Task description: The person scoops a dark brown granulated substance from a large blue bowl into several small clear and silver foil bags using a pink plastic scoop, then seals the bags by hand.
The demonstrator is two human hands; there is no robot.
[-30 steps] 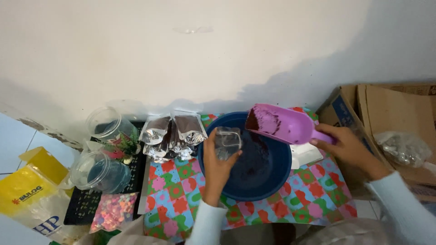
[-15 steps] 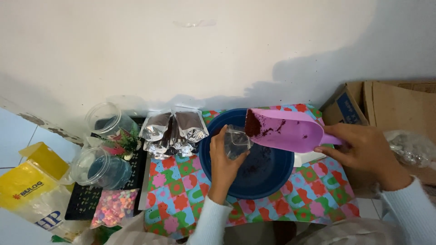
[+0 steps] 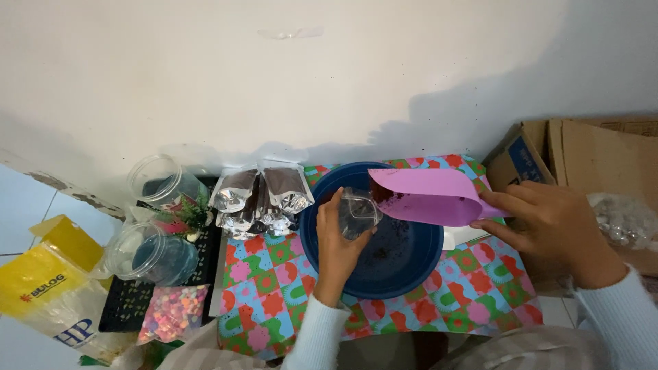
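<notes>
Over the middle of the blue basin [image 3: 404,270], the left hand [image 3: 339,250] pinches a small clear pouch [image 3: 358,211], fingers wrapped round its lower part and its mouth up. The right hand [image 3: 548,229] is closed on the handle end of a pink scoop [image 3: 425,195]; its wide lip touches the pouch's mouth from the right, with dark powder showing at that lip. The scoop lies nearly level, crossing the basin's right rim. More dark powder specks the basin floor below the pouch.

The basin sits on a bright patterned cloth [image 3: 480,301] and fills its rear middle. Just left of the basin, at the cloth's back left corner, lies a cluster of filled silver pouches [image 3: 260,199], close to the left hand's thumb side. Beyond the cloth's left edge stand two clear jars [image 3: 154,250] on a black tray [image 3: 127,305], a small plant [image 3: 185,216] between them, and a bag of coloured bits [image 3: 171,312] at the tray's front. A yellow sack [image 3: 41,281] lies farther left. A cardboard box [image 3: 589,147] stands past the right edge, behind the right hand, with a clear bag [image 3: 627,219] on it.

Open cloth shows along the front edge and at the front right corner; a white wall [image 3: 308,75] closes the back.
</notes>
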